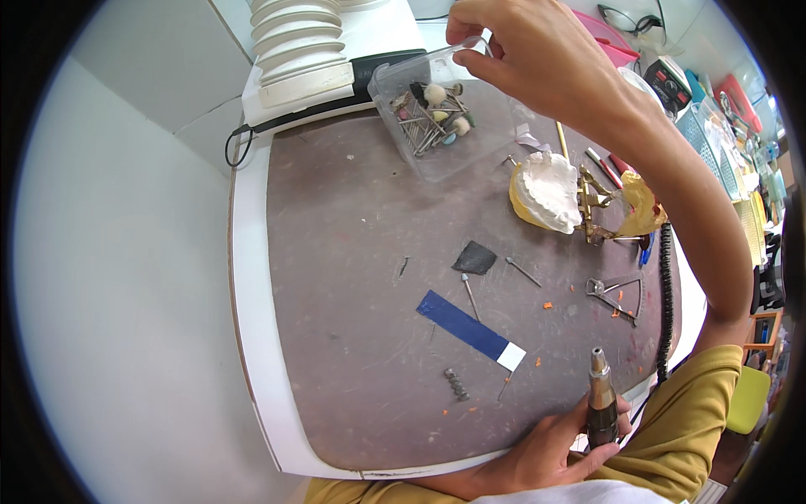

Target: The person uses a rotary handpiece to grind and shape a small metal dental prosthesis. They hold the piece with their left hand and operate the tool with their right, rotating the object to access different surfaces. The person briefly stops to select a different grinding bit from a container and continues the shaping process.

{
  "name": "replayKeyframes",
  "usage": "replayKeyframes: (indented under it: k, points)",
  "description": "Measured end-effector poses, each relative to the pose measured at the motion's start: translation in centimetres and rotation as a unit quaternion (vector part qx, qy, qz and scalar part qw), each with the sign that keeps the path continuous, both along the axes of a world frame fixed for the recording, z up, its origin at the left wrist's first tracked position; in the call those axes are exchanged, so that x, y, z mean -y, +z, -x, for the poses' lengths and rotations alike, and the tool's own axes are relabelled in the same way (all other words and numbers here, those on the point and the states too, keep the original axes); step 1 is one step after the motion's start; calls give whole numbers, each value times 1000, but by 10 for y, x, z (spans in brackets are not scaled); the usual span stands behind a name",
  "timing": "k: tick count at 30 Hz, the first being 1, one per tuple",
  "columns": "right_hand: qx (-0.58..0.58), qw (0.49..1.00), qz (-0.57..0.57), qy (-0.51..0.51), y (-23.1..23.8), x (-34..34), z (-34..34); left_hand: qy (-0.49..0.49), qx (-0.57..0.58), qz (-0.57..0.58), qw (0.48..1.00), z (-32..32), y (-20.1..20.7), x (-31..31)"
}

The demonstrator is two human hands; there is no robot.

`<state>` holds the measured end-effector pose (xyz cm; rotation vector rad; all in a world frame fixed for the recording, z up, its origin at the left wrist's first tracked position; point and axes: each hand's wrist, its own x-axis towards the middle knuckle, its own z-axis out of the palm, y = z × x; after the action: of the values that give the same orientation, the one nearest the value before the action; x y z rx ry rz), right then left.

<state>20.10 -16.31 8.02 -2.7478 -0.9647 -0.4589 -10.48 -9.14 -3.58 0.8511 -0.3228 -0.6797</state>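
My left hand point(541, 449), near the front edge of the bench, is wrapped round a dark rotary handpiece point(602, 407) with its metal nose pointing up. Stretched to the far side, my right hand point(529, 46) pinches the rim of a clear plastic box point(487, 155). Inside the box lie several burs and small polishing brushes point(432, 122), gathered toward its left. The box looks tilted. To its right, a white dental cast point(546, 189) sits on a yellow base, joined to a brass articulator point(592, 202). Beneath my right forearm is a second yellow base point(642, 206).
On the brown mat point(353, 294) lie a dark abrasive piece point(475, 258), a blue strip with a white end point(466, 326), loose burs point(470, 296), a metal spiral point(456, 385) and a caliper point(617, 296). A coiled black cord point(667, 294) runs along the right. A ribbed hose point(298, 38) stands far left.
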Motion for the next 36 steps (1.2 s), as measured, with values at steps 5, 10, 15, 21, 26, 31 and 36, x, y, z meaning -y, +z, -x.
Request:
replayKeyframes:
  k: [5,10,15,21,26,31,36]
  points:
    - [159,982,4,99,3,3,9,5,19,-14,1000,-7,9,-9]
    - [113,979,69,152,-3,4,15,30,72,-8,997,-4,2,-5]
    - [49,965,165,198,-10,-7,25,-10,0,-3,1000,1,-3,-1]
    - [108,964,177,165,-26,-3,18,-17,-5,-11,1000,-1,2,-4]
    - [109,969,177,136,-16,2,20,-34,-13,-11,999,-1,1,-3]
    - [87,971,186,120,-7,-1,30,-33,8,-21,999,-4,1,-6]
    - [91,975,119,163,-18,2,18,-17,68,-35,997,-9,7,-11]
